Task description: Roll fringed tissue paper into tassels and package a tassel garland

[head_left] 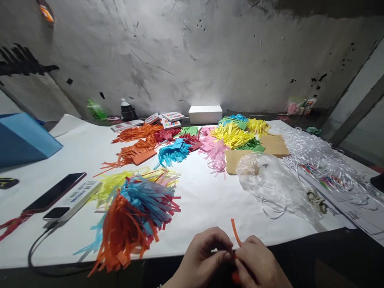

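Close to the table's front edge, my left hand (207, 254) and my right hand (258, 262) meet with fingertips pinched together. A thin orange paper strip (235, 232) sticks up from between them. Some orange-red paper (236, 277) shows below my right fingers; the rest of it is hidden by the hands. To the left of my hands lies a heap of fringed paper tassels, with an orange tassel (123, 230) in front, a light blue tassel (147, 196) on top and a yellow tassel (112, 184) behind.
White paper (201, 204) covers the table. Orange, blue, pink and yellow fringes (232, 135) lie farther back, near a white box (205, 115). At right are a clear plastic bag (270, 180), cardboard (274, 145) and white shreds (318, 156). A phone (57, 192) and a power bank (73, 200) with cable lie left.
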`<control>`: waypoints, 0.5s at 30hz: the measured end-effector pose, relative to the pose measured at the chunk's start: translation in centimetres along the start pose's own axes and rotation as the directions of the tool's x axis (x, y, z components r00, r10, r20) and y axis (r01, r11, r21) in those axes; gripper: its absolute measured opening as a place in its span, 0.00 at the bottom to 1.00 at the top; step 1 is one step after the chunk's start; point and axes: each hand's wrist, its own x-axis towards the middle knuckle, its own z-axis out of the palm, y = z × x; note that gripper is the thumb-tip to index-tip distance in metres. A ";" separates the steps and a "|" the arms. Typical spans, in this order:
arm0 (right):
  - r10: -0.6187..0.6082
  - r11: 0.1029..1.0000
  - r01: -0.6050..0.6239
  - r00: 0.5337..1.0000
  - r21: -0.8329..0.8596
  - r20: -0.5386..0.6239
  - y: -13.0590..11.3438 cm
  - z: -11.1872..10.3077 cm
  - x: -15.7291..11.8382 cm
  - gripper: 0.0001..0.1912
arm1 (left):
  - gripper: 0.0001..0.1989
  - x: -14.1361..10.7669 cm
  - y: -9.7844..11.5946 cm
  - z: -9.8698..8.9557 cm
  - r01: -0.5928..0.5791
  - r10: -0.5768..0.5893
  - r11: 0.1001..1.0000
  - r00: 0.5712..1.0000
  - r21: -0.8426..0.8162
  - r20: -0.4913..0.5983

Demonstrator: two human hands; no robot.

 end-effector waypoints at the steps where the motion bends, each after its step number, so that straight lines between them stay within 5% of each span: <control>1: 0.016 1.000 -0.016 1.000 0.004 -0.002 -0.1 0.2 -0.1 0.11 | 0.07 -0.2 -0.1 -0.1 0.010 -0.010 1.000 1.000 -0.016 0.002; 10: 0.161 0.987 -0.159 0.985 0.031 -0.059 -1.0 2.8 -1.3 0.12 | 0.06 -0.6 -0.4 0.0 0.090 -0.097 0.992 0.993 -0.090 -0.071; 15: 0.218 0.973 -0.213 0.974 0.084 -0.053 -1.3 2.9 -1.4 0.14 | 0.07 -0.8 -0.8 -0.3 0.086 -0.084 0.996 0.990 0.013 -0.116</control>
